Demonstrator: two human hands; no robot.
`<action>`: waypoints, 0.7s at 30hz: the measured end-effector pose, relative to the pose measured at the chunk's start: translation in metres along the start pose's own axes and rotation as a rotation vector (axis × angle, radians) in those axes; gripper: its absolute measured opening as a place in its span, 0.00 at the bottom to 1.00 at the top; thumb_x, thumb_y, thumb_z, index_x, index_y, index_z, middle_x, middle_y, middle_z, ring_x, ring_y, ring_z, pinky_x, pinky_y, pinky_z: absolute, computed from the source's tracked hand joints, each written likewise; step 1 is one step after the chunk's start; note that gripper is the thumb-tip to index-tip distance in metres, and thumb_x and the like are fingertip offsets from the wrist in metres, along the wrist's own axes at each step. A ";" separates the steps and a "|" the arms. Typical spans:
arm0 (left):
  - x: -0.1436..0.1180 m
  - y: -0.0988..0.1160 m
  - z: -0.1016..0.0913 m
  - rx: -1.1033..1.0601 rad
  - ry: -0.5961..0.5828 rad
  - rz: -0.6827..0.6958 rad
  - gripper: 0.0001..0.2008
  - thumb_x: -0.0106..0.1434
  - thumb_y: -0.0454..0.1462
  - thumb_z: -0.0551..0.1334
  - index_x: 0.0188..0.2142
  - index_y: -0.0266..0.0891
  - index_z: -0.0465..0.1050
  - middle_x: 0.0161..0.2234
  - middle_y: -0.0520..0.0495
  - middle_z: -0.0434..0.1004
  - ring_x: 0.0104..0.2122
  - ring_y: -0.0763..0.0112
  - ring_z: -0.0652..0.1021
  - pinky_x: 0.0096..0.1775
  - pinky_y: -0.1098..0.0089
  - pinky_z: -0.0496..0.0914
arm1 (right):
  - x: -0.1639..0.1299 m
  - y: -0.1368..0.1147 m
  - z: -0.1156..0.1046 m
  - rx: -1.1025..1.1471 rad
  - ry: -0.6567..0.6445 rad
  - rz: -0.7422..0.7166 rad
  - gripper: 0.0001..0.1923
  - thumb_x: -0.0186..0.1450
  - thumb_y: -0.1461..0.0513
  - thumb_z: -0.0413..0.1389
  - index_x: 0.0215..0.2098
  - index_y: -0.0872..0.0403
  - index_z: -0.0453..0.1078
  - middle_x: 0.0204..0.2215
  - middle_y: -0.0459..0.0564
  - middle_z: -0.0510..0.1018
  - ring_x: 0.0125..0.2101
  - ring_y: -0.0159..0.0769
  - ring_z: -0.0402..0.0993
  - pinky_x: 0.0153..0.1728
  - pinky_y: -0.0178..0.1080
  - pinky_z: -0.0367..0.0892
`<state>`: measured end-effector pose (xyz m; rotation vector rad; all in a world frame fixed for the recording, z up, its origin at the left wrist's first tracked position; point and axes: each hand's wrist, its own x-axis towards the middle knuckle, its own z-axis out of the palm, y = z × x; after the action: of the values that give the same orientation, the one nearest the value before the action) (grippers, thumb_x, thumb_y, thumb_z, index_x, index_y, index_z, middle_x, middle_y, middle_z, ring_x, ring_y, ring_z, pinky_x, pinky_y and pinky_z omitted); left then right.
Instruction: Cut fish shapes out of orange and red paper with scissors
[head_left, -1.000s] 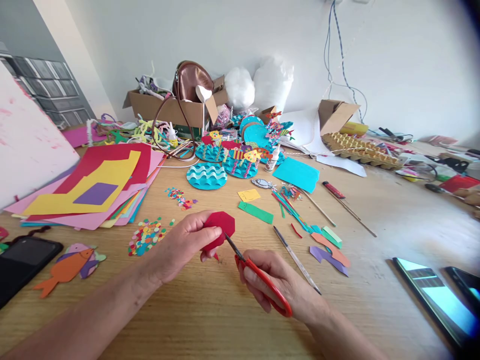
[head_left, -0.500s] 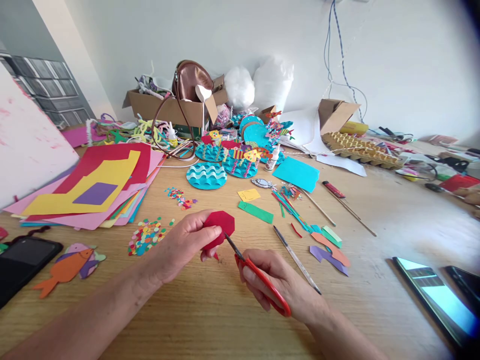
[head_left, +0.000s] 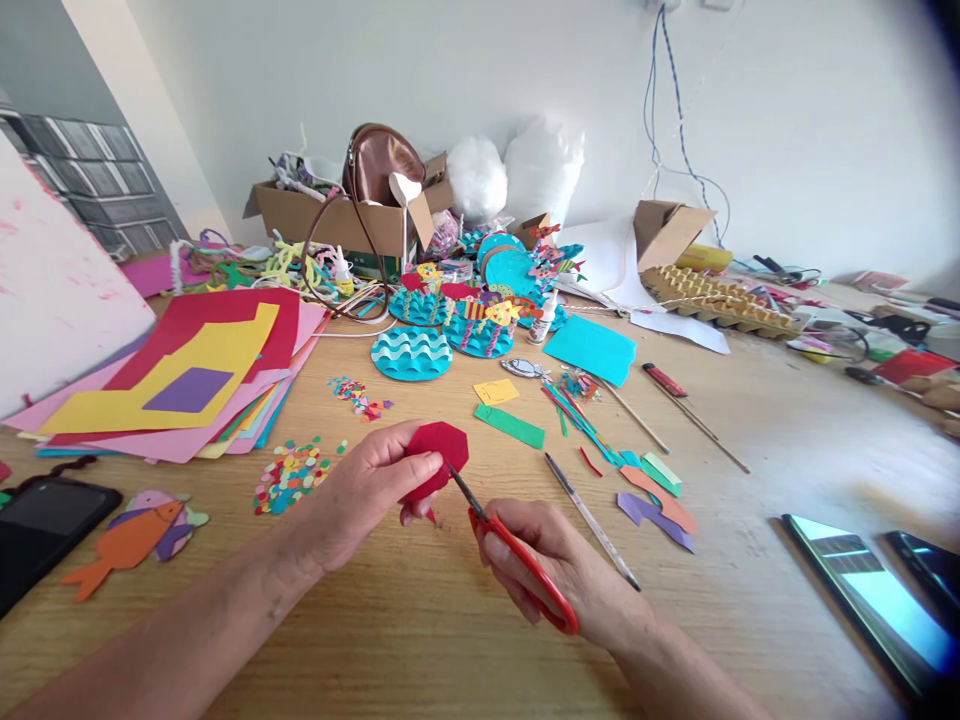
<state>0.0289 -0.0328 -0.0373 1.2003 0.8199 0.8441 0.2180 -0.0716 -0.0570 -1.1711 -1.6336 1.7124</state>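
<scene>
Pinched between the thumb and fingers of my left hand (head_left: 390, 470) is a piece of red paper (head_left: 444, 445) with an angular outer edge. My right hand (head_left: 544, 560) is closed round the red handles of a pair of scissors (head_left: 517, 550). The scissor blades point up and left, and their tips meet the lower right edge of the red paper by my left thumb. How far the blades are apart I cannot tell. A small red scrap (head_left: 430, 516) shows just below the paper. A pen (head_left: 592, 520) lies right of my right hand.
Paper sheets (head_left: 217, 340) are stacked at left, near confetti dots (head_left: 289, 475) and paper fish (head_left: 124, 545). Blue wavy discs (head_left: 412, 353), a glue bottle (head_left: 543, 318) and paper strips (head_left: 510, 425) lie ahead. Phones (head_left: 862, 590) rest at right; a cardboard box (head_left: 322, 215) stands behind.
The view has shifted very slightly. Both hands, the red paper and the scissors hold almost the same position.
</scene>
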 end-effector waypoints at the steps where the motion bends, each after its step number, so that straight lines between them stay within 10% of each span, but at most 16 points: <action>1: 0.000 0.000 0.000 -0.012 0.007 -0.003 0.05 0.59 0.37 0.57 0.30 0.37 0.68 0.18 0.56 0.65 0.18 0.80 0.65 0.21 0.77 0.58 | 0.000 -0.001 0.000 0.008 0.005 -0.002 0.20 0.63 0.49 0.48 0.21 0.54 0.56 0.10 0.37 0.59 0.10 0.21 0.50 0.11 0.26 0.45; 21: -0.001 -0.005 0.007 -0.157 0.082 -0.110 0.05 0.56 0.37 0.60 0.28 0.37 0.69 0.18 0.55 0.68 0.17 0.81 0.65 0.20 0.79 0.58 | 0.002 -0.004 0.005 0.044 0.019 -0.004 0.26 0.57 0.41 0.49 0.21 0.54 0.56 0.11 0.37 0.58 0.12 0.22 0.53 0.12 0.27 0.47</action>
<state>0.0356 -0.0379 -0.0410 0.9792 0.8619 0.8554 0.2116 -0.0717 -0.0542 -1.1594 -1.5781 1.7204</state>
